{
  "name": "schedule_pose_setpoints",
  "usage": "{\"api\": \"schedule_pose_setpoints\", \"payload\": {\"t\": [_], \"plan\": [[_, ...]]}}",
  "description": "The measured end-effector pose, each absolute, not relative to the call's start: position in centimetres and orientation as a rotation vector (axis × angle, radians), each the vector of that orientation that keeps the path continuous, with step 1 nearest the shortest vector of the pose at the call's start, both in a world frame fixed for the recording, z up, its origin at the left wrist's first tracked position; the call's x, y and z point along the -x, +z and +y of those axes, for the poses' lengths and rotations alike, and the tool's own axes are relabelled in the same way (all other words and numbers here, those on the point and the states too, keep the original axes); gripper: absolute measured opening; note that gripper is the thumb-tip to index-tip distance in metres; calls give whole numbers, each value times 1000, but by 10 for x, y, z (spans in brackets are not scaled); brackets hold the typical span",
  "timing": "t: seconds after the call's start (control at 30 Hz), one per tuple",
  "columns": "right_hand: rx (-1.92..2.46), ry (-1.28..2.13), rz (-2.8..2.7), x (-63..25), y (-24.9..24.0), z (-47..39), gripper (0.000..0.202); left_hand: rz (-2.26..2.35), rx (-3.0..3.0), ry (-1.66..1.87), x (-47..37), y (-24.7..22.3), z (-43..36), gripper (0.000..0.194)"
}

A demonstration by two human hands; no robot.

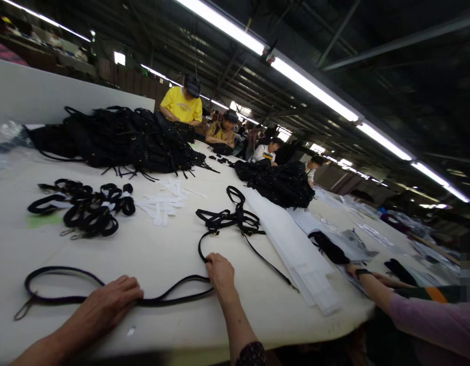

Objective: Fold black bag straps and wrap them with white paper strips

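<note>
A long black strap [174,300] lies along the front of the white table, folded into loops, with a metal hook [24,309] at its left end. My left hand [112,301] rests over the doubled strap, fingers together and curled onto it. Farther right, my right hand [221,277] is closed on the strap by the end of its right loop, where a length runs up to a buckle. Beyond that hand lies a loose tangle of black straps [240,216] with small buckles, one tail reaching right. What sits under my fingers is partly hidden.
Coiled black straps [92,208] lie at left beside white paper strips [162,203]. Heaps of black bags [131,140] stand behind. White sheets [288,249] stretch along the right. A co-worker's arm [372,290] reaches in at right; a person in yellow [181,107] works across the table.
</note>
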State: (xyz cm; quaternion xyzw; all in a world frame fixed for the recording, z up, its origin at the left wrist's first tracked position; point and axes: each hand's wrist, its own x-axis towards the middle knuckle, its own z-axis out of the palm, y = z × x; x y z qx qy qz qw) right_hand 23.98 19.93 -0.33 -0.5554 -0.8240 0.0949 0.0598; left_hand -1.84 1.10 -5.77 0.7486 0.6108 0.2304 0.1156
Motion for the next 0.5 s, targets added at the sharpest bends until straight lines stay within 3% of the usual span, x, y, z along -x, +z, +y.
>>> {"api": "schedule_pose_setpoints", "payload": {"t": [0.13,0.33,0.5], "plan": [[1463,301,-2637,-206,-4,189,28,1764,-2242,625,18,-51,11,26],[755,470,-3083,-180,10,175,39,1764,-2220,621,23,-40,7,27],[636,555,-3187,-198,26,181,41,1713,-2149,608,26,-26,8,26]]}}
